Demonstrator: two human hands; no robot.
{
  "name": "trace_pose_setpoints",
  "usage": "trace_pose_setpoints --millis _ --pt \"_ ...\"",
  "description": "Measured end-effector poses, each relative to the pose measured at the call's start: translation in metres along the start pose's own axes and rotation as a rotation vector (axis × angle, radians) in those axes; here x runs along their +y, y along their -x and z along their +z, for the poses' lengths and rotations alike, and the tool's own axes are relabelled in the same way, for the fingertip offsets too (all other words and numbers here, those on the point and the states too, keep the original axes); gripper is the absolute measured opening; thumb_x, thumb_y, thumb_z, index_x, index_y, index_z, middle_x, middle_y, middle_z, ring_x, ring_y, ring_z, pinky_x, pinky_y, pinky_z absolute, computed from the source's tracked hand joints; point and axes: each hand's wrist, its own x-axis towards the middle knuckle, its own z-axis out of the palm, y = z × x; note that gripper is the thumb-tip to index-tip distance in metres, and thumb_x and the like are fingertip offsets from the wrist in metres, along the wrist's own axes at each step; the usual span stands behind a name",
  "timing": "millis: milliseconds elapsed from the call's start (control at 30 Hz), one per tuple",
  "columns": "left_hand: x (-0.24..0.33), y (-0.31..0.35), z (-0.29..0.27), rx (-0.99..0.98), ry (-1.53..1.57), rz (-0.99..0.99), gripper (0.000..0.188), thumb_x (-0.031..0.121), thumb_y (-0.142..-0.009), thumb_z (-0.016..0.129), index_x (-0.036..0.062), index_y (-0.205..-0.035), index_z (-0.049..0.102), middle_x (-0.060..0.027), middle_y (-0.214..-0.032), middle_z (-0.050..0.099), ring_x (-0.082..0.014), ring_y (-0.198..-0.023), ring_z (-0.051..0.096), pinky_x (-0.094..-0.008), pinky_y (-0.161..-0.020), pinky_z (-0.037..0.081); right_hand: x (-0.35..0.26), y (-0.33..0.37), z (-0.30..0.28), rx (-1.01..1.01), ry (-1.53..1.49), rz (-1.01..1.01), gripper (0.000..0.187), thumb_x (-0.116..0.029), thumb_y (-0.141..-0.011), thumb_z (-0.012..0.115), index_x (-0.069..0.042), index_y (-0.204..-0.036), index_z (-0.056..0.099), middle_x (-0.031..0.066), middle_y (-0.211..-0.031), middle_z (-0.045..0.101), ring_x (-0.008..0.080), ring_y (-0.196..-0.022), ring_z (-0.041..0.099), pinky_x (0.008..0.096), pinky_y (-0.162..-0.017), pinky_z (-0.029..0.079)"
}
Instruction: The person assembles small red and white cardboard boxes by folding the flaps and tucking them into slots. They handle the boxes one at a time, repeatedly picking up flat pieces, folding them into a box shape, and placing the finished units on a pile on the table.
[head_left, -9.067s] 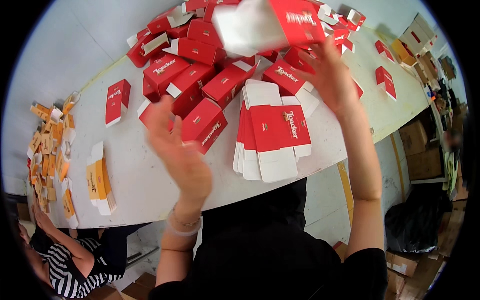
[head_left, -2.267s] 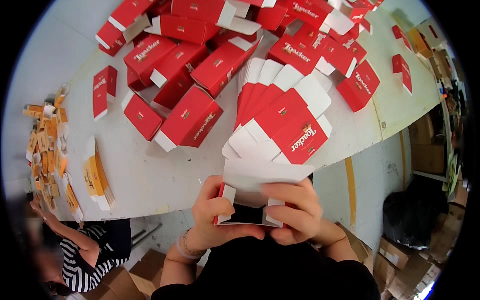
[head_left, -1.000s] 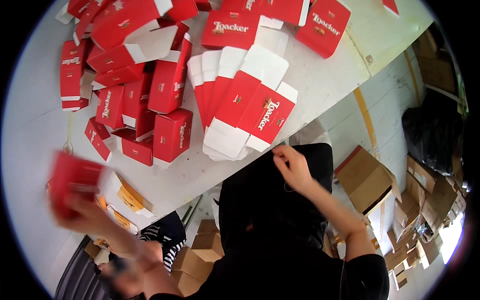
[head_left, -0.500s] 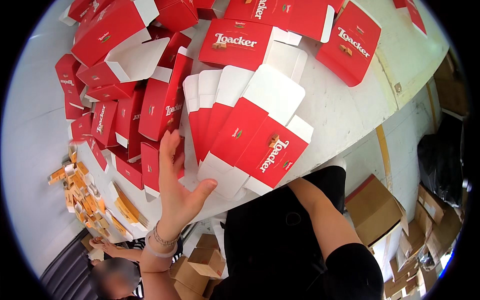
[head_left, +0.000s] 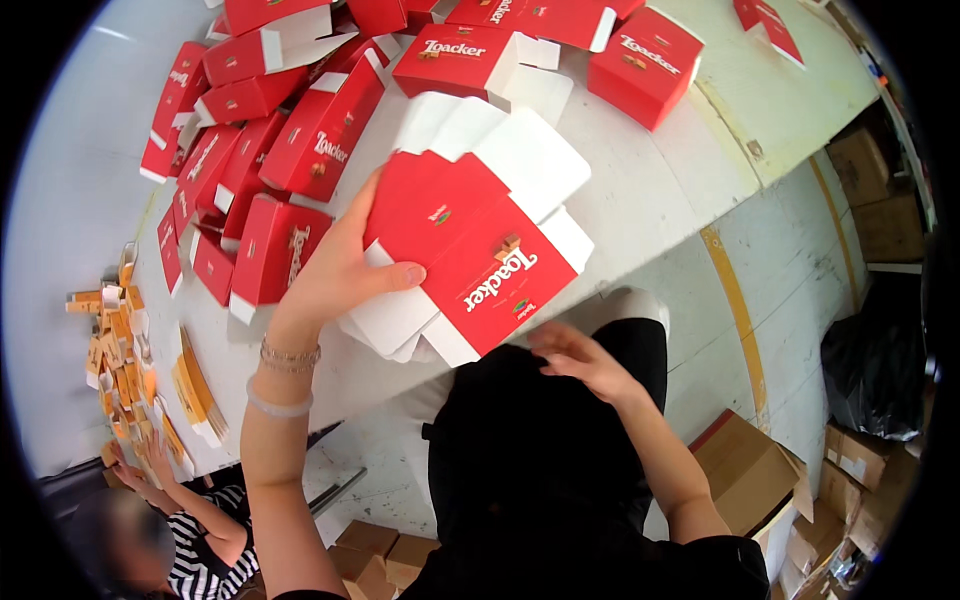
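A fanned stack of flat red-and-white cartons [head_left: 480, 250] lies near the table's front edge, white flaps spread at the top. My left hand [head_left: 345, 265] is closed on the stack's left side, thumb on the upper face and fingers hidden behind it. Just below the stack's right corner, over my lap, my right hand [head_left: 582, 362] is open with loosely bent fingers and holds nothing. Beyond the stack stands a folded-up red carton [head_left: 455, 60] with a white flap sticking out.
Many assembled red cartons [head_left: 320, 140] are heaped at the left and back. Small orange boxes [head_left: 122, 340] and a flat orange stack [head_left: 196, 385] lie farther left, near a co-worker's hands [head_left: 150, 470]. A cardboard box [head_left: 745, 470] and a black bag [head_left: 875, 355] stand on the floor at right.
My left hand has closed on the flat carton stack, which has shifted slightly. My right hand has come up from beneath the table edge into view. The view has turned a little.
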Motion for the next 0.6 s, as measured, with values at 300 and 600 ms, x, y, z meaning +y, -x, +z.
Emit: trace_pose_setpoints --millis 300,600 --pt "-0.019 0.104 0.134 0.146 0.108 0.226 0.092 0.018 -0.083 0.074 -0.0089 -0.149 0.016 -0.0242 -0.154 0.023 -0.0303 -0.144 0.023 -0.0377 -0.117 0.021 -0.059 0.068 0.118 0.374 -0.375 -0.392 0.049 -0.005 -0.087 0.067 0.002 -0.132 0.047 0.0136 -0.121 0.062 0.0234 -0.109 0.061 0.0364 -0.095 0.049" --pt "-0.086 0.237 0.235 0.303 0.730 -0.285 0.107 0.008 -0.076 0.079 -0.0028 -0.151 0.004 -0.0226 -0.131 0.050 -0.0275 -0.118 0.055 -0.0398 -0.097 0.049 0.076 0.135 0.098 0.322 0.107 -0.204 0.069 -0.009 -0.081 0.075 0.004 -0.139 0.039 0.0140 -0.130 0.055 0.0219 -0.116 0.056 0.0352 -0.100 0.045"
